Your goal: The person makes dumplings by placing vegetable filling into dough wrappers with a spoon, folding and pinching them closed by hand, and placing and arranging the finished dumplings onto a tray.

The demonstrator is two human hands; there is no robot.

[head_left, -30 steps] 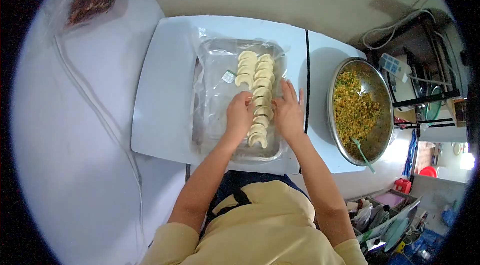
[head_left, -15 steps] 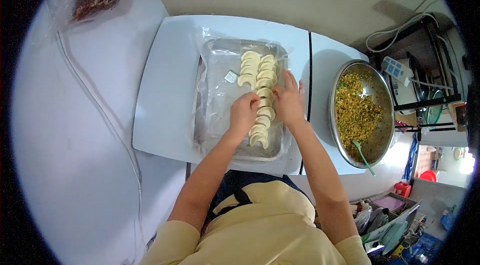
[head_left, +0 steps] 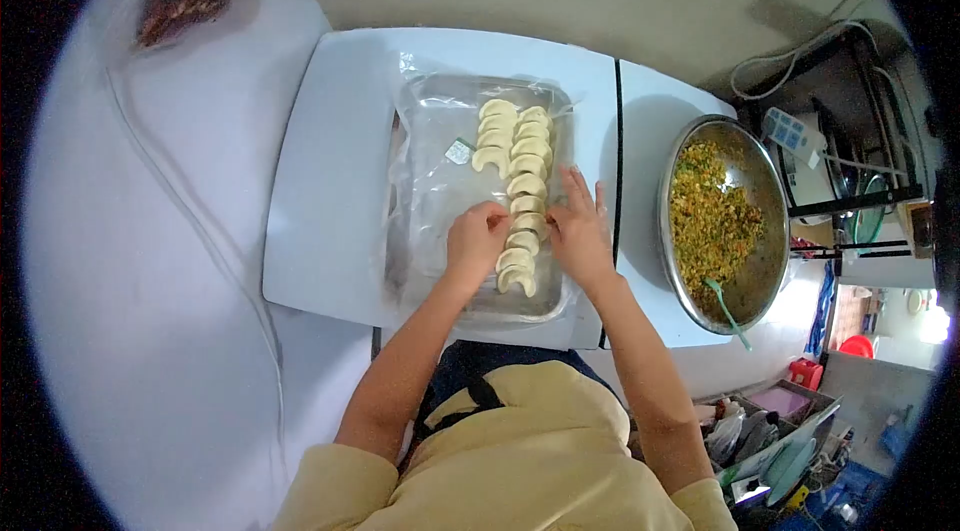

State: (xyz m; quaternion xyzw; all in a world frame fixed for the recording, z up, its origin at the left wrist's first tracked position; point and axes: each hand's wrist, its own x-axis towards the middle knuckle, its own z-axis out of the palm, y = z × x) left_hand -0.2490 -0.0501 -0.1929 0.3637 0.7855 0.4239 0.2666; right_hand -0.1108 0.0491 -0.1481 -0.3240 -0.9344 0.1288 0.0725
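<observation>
Two rows of pale crescent dumplings lie on a metal tray [head_left: 430,293] lined with clear plastic. The shorter row [head_left: 494,136] is on the left, and the longer row [head_left: 528,165] runs down toward my body. Near the lower part of the long row, my left hand [head_left: 478,241] pinches the left end of one dumpling [head_left: 528,224], fingertips closed. From the other side my right hand [head_left: 582,239] holds its right end between thumb and forefinger, the other fingers stretched up along the tray's right side. My fingertips partly cover the dumpling's ends.
A steel bowl [head_left: 668,261] of chopped filling [head_left: 712,221] with a green spoon [head_left: 728,314] stands to the right. A small label [head_left: 459,152] lies on the plastic. Beyond the bowl are a power strip [head_left: 795,137] and a black rack [head_left: 850,206].
Both hands have moved a little down the long row, toward my body, from one dumpling to a nearer one. The view has shifted slightly.
</observation>
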